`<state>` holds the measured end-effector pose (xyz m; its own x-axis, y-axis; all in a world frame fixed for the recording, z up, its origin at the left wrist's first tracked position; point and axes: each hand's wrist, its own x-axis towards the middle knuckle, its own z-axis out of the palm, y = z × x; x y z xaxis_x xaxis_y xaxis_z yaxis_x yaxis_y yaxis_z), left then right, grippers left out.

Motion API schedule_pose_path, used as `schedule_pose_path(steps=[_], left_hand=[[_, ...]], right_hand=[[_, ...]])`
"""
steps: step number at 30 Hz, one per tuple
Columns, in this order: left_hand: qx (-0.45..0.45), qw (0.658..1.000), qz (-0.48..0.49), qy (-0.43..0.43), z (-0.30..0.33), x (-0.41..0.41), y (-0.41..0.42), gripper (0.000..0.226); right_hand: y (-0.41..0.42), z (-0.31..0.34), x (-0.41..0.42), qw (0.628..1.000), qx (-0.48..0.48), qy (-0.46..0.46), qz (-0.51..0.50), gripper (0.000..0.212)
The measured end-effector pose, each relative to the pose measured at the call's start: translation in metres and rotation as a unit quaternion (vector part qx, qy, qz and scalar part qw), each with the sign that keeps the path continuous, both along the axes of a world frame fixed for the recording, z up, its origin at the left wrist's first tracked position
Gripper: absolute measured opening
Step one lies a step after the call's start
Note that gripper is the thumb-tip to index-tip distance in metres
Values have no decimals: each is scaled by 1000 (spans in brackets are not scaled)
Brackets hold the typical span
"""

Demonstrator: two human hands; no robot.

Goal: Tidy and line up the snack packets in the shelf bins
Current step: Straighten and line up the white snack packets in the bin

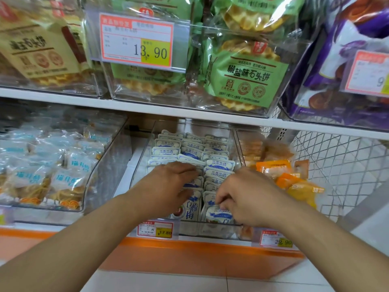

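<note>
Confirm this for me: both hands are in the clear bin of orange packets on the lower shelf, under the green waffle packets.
One detail is off. The head view shows the left hand and right hand in the clear bin of white-and-blue packets; the orange packets sit in the next bin to the right. It is on the lower shelf, under the green waffle packets.

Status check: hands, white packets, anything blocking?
Left hand flat on the white packets, middle clear bin. Right hand pinching a front-row packet. Rear rows lined up, front uneven. Nothing blocking.
</note>
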<state>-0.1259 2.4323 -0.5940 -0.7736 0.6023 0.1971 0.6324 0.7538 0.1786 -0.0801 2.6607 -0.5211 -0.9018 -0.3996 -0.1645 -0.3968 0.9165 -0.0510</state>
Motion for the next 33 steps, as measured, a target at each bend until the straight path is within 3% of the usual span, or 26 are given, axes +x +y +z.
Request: schedule_pose_path(steps=[3,5,8,13,20,28,33], left_hand=[[-55,998,9,-13,-5,-5,6,69],[-73,997,21,-26,-8,-8,6,79],[-96,993,47,-56,-13,-13,7,92],[-97,992,46,-66,-10,-16,7,94],[-130,988,66,-59,-17,-22,11,82],[-73,995,39,-46,-21,-18,3,87],[-69,995,42,-53,-19,-18,3,90]], right_hand=[[0,2,-4,997,-64,-33,-24,15],[3,1,-11,994,-97,-14,-40,26],[4,-6,-25,999,-9,37,-21,51],[2,-18,-45,997,75,-1,-10,80],[-13,-30,-50,987,153,43,-7,82],[8,-22,-46,996,86,16,1,61],[8,-27,-47,997,70,36,-5,70]])
